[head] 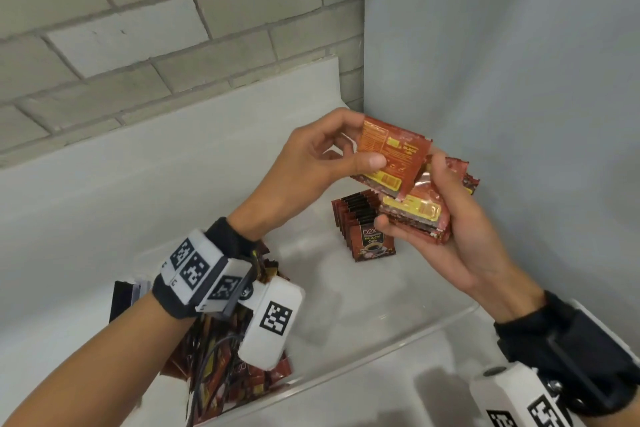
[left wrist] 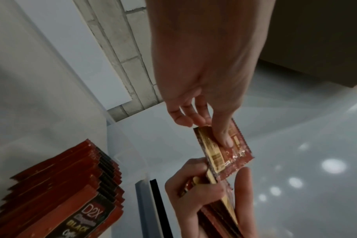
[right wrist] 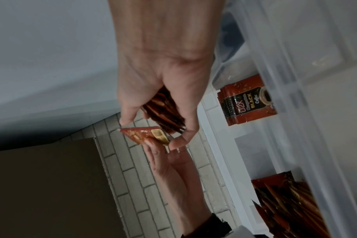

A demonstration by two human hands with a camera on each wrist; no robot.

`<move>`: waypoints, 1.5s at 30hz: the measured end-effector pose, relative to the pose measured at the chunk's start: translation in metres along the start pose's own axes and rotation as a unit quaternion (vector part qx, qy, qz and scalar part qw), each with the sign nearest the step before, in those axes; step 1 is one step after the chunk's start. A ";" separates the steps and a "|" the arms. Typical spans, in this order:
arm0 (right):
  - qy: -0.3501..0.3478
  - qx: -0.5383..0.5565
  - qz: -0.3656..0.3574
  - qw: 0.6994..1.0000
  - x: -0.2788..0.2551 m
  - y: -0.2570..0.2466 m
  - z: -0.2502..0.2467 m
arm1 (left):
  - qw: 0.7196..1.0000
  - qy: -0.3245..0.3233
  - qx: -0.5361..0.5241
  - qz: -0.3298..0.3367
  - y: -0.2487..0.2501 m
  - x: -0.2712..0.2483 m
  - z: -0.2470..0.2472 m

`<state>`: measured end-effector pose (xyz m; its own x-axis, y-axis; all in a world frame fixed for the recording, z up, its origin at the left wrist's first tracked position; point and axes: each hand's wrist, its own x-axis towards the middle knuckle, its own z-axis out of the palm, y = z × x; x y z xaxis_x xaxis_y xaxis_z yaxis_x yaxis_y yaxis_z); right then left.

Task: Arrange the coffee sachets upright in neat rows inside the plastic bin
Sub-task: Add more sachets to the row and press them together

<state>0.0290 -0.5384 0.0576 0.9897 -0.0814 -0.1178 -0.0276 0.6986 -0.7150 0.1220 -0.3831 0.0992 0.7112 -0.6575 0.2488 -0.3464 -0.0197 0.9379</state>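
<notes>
My left hand (head: 332, 156) pinches one red coffee sachet (head: 391, 149) by its edge, back side up, above the clear plastic bin (head: 398, 333). My right hand (head: 446, 218) grips a stack of sachets (head: 415, 218) just below it, thumb on top. The single sachet (left wrist: 224, 149) touches the top of that stack (left wrist: 216, 202). The stack (right wrist: 165, 112) shows dark in my right palm, with the single sachet (right wrist: 147, 133) below it. A row of upright sachets (head: 363, 225) stands inside the bin near its far end.
A loose heap of sachets (head: 225, 367) lies in the bin's near left part, under my left wrist. A brick wall (head: 138, 28) rises behind, a smooth grey wall (head: 519, 80) at right. The bin floor between row and heap is bare.
</notes>
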 end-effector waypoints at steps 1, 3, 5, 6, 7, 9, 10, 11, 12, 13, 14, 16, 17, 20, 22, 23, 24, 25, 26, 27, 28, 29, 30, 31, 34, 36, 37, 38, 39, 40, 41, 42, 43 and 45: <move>-0.008 0.010 -0.001 1.000 0.001 0.001 -0.001 | 1.000 0.001 -0.009 0.009 0.001 -0.001 -0.001; -0.025 0.031 0.005 0.999 0.002 0.002 -0.003 | 1.000 -0.004 -0.020 0.024 0.001 -0.001 -0.002; -0.037 0.042 0.015 0.998 0.003 0.003 -0.005 | 0.999 -0.029 -0.020 0.037 -0.001 -0.002 -0.003; -0.041 0.041 0.018 0.998 0.003 0.004 -0.006 | 0.998 -0.045 -0.016 0.043 -0.002 -0.002 -0.003; -0.044 0.037 0.020 0.998 0.003 0.004 -0.006 | 0.997 -0.060 -0.012 0.048 -0.003 -0.003 -0.003; -0.042 0.030 0.019 0.998 0.002 0.003 -0.005 | 0.996 -0.080 -0.002 0.051 -0.006 -0.003 -0.004; -0.038 0.029 0.018 0.999 0.001 0.002 -0.004 | 0.995 -0.082 0.005 0.049 -0.007 -0.002 -0.004; -0.032 0.028 0.019 0.999 0.000 0.000 -0.003 | 0.995 -0.083 0.012 0.049 -0.009 -0.002 -0.004; -0.025 0.025 0.021 0.999 0.000 -0.001 -0.002 | 0.995 -0.083 0.018 0.049 -0.010 -0.002 -0.004; -0.018 0.019 0.021 0.999 0.000 -0.001 -0.002 | 0.995 -0.083 0.025 0.048 -0.011 -0.002 -0.004; -0.013 0.012 0.019 1.000 0.000 -0.002 -0.002 | 0.995 -0.083 0.030 0.045 -0.012 -0.003 -0.005; -0.005 0.005 0.010 1.000 0.001 -0.001 -0.002 | 0.996 -0.078 0.038 0.032 -0.011 -0.004 -0.005; 0.001 0.003 0.004 1.000 0.002 -0.001 -0.003 | 0.996 -0.073 0.045 0.025 -0.010 -0.005 -0.005; 0.017 -0.004 -0.013 1.000 0.004 -0.001 -0.004 | 0.997 -0.061 0.053 -0.004 -0.009 -0.006 -0.004; 0.017 -0.004 -0.021 1.000 0.004 0.000 -0.005 | 0.997 -0.061 0.034 -0.043 -0.006 -0.008 -0.002; 0.018 -0.004 -0.023 1.000 0.005 0.000 -0.005 | 0.996 -0.063 0.031 -0.057 -0.003 -0.010 -0.001; 0.019 -0.006 -0.024 1.000 0.005 0.000 -0.005 | 0.995 -0.063 0.031 -0.066 -0.001 -0.011 0.001; 0.018 -0.007 -0.026 0.999 0.005 0.000 -0.006 | 0.995 -0.057 0.036 -0.070 0.002 -0.012 0.004; 0.013 -0.007 -0.028 0.999 0.004 0.001 -0.006 | 0.995 -0.048 0.042 -0.071 0.003 -0.012 0.006; 0.005 -0.007 -0.029 1.000 0.004 0.001 -0.006 | 0.996 -0.037 0.050 -0.071 0.004 -0.012 0.008; -0.003 -0.006 -0.030 1.000 0.004 0.002 -0.006 | 0.996 -0.028 0.052 -0.073 0.005 -0.012 0.010; -0.010 -0.006 -0.030 0.999 0.004 0.002 -0.006 | 0.996 -0.022 0.048 -0.075 0.006 -0.012 0.011; -0.015 -0.008 -0.032 0.999 0.003 0.002 -0.006 | 0.996 -0.021 0.044 -0.075 0.006 -0.012 0.012; -0.019 -0.010 -0.035 0.999 0.003 0.002 -0.005 | 0.996 -0.022 0.045 -0.072 0.007 -0.012 0.012; -0.013 -0.003 -0.056 0.998 0.003 0.002 -0.005 | 0.998 -0.010 0.043 -0.055 0.009 -0.010 0.006; 0.023 0.022 -0.090 0.995 0.004 0.002 -0.006 | 0.997 0.005 0.051 -0.049 0.010 -0.009 0.000; 0.048 0.028 -0.112 0.992 0.005 0.002 -0.007 | 0.997 0.003 0.063 -0.046 0.009 -0.008 -0.003; 0.074 0.025 -0.135 0.988 0.005 0.002 -0.009 | 0.995 -0.010 0.086 -0.040 0.007 -0.007 -0.007; 0.094 0.019 -0.154 0.983 0.005 0.002 -0.010 | 0.991 -0.035 0.124 -0.033 0.004 -0.007 -0.010; 0.107 0.015 -0.168 0.980 0.005 0.002 -0.011 | 0.982 -0.075 0.169 -0.026 0.000 -0.007 -0.012; 0.114 0.013 -0.174 0.978 0.005 0.002 -0.012 | 0.969 -0.126 0.212 -0.022 -0.003 -0.008 -0.013; 0.115 0.013 -0.175 0.978 0.006 0.002 -0.012 | 0.951 -0.179 0.251 -0.021 -0.008 -0.009 -0.012; 0.113 0.012 -0.173 0.978 0.005 0.002 -0.012 | 0.932 -0.225 0.283 -0.016 -0.011 -0.010 -0.009; 0.105 0.005 -0.171 0.980 0.005 0.002 -0.011 | 0.897 -0.292 0.330 0.024 -0.020 -0.011 0.000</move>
<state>0.0325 -0.5450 0.0479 0.8899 -0.4560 -0.0120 0.3035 0.6114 -0.7308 0.1211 -0.3753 0.0777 0.3120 -0.9479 -0.0651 -0.7917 -0.2972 0.5337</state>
